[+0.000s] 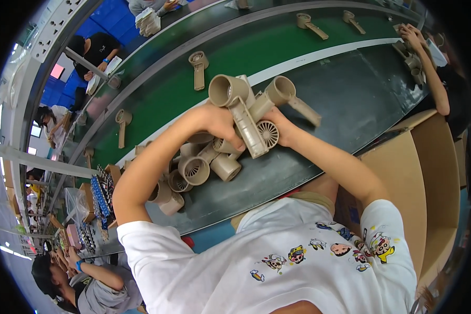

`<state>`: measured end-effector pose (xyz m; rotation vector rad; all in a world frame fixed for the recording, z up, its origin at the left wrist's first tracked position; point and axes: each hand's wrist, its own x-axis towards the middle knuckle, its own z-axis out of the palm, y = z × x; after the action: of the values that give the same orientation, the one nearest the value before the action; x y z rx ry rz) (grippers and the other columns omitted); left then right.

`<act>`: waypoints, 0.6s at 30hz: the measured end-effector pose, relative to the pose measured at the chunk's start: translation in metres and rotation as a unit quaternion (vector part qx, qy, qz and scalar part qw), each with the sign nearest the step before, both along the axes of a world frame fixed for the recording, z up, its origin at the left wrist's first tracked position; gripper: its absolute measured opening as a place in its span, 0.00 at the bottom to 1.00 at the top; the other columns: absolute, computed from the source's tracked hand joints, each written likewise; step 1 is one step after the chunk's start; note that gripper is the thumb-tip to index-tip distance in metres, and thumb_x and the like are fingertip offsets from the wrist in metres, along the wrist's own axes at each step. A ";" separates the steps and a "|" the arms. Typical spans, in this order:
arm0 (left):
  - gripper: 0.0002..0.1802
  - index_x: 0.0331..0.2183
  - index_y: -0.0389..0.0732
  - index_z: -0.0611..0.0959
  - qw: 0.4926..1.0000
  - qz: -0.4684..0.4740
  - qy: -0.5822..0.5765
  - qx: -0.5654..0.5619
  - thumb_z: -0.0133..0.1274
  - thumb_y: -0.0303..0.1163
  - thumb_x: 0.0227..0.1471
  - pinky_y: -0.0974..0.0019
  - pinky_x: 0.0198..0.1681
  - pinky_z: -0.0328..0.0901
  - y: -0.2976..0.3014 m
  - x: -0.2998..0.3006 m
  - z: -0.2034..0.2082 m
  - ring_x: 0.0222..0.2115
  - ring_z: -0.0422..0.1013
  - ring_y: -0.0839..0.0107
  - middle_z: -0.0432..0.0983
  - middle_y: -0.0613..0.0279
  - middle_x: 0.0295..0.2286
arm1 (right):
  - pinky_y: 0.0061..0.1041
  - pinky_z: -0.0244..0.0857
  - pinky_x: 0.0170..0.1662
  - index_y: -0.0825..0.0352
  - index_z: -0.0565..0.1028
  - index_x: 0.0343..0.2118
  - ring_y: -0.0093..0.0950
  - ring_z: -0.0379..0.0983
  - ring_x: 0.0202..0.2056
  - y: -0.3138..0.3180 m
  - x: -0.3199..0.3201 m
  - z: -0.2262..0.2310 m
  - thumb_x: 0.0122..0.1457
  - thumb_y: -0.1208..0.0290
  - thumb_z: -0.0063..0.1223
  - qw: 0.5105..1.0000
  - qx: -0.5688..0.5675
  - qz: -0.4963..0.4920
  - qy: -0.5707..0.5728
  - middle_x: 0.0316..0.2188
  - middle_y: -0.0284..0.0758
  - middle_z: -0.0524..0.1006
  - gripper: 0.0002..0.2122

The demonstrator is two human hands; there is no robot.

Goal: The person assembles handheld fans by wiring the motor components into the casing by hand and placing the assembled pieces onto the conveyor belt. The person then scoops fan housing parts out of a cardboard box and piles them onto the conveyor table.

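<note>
My left hand (221, 125) is closed around a beige plastic housing (248, 131), a round open barrel with a long flat handle, like a hair dryer shell. The handle tilts down toward me. Beside it, my right hand (282, 124) grips a second beige housing (281, 90), its fingers partly hidden behind the parts. A round spoked grille (268, 134) shows between the hands; which piece it belongs to I cannot tell. Left of and below my left hand lies a pile of similar housings (193, 170), several with spoked grilles inside their barrels.
Single housings (198, 68) lie spaced out along the green conveyor belt (162, 99) beyond the dark worktable (345, 99). A large open cardboard box (397, 178) stands at my right. Other people work at the far right, across the belt and at lower left.
</note>
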<state>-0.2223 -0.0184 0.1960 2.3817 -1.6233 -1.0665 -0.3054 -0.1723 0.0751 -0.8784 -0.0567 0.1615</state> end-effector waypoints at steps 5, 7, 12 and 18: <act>0.29 0.40 0.46 0.81 0.992 -0.027 -0.110 -0.059 0.64 0.47 0.32 0.57 0.49 0.61 0.014 -0.004 0.000 0.41 0.72 0.59 0.77 0.55 0.39 | 0.24 0.72 0.42 0.70 0.68 0.48 0.25 0.76 0.37 0.003 0.002 -0.006 0.56 0.76 0.48 0.999 -0.016 -0.041 -0.022 0.39 0.37 0.76 0.15; 0.27 0.41 0.49 0.80 0.984 0.006 -0.180 -0.020 0.59 0.50 0.36 0.48 0.52 0.56 0.019 -0.009 -0.001 0.43 0.71 0.56 0.76 0.54 0.39 | 0.21 0.70 0.41 0.70 0.69 0.49 0.23 0.75 0.38 0.004 -0.003 -0.009 0.56 0.75 0.50 0.996 -0.056 -0.060 -0.030 0.38 0.35 0.76 0.17; 0.36 0.48 0.39 0.73 0.967 0.002 -0.252 0.042 0.60 0.43 0.35 0.45 0.57 0.52 0.025 -0.024 0.008 0.48 0.66 0.52 0.74 0.49 0.42 | 0.21 0.68 0.39 0.70 0.72 0.45 0.22 0.74 0.36 0.000 -0.004 -0.008 0.51 0.72 0.54 0.991 -0.111 -0.074 0.004 0.35 0.34 0.77 0.17; 0.45 0.53 0.35 0.67 0.950 0.012 -0.311 -0.027 0.65 0.40 0.32 0.45 0.61 0.46 0.036 -0.038 0.002 0.54 0.60 0.50 0.68 0.47 0.49 | 0.22 0.65 0.43 0.70 0.68 0.52 0.24 0.72 0.41 -0.002 -0.016 -0.006 0.54 0.73 0.48 0.979 -0.146 -0.143 0.018 0.43 0.37 0.74 0.21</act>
<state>-0.2599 0.0180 0.1981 2.8660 -1.7281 -0.2499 -0.3214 -0.1739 0.0687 -1.1655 0.1299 -0.0861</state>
